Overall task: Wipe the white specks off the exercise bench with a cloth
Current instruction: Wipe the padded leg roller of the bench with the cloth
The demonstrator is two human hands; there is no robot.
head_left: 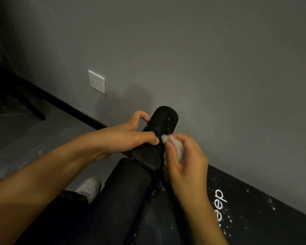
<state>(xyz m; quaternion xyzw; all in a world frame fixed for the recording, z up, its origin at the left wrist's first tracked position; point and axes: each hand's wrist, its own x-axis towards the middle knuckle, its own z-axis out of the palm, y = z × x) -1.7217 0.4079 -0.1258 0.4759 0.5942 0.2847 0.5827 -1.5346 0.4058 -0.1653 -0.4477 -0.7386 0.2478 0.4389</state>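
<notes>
A crumpled white cloth (176,147), soft and fuzzy, meets the side of a black cylindrical foam pad (165,118) at the end of the exercise bench (258,214) you sit on. Your right grip (187,162) is clenched around the cloth, fingers curled over the wad, and shows some motion blur. Your left grip (132,137) grasps the pad from the other side, fingers wrapped round its rounded body. Pale smudges mark the pad's matte surface near the cloth.

The bench's smooth black upholstery runs along the wall (184,50) toward the lower right, scattered with white specks (227,218). White lettering (219,204) on it reads "eep" sideways; your right forearm hides the start of the word.

Your dark trouser leg (122,191) stretches beside the bench, above a white shoe (89,187) on the grey floor (34,138), itself flecked white. A black skirting board (60,103) edges the matte grey wall, which carries a square white socket plate (96,81).
</notes>
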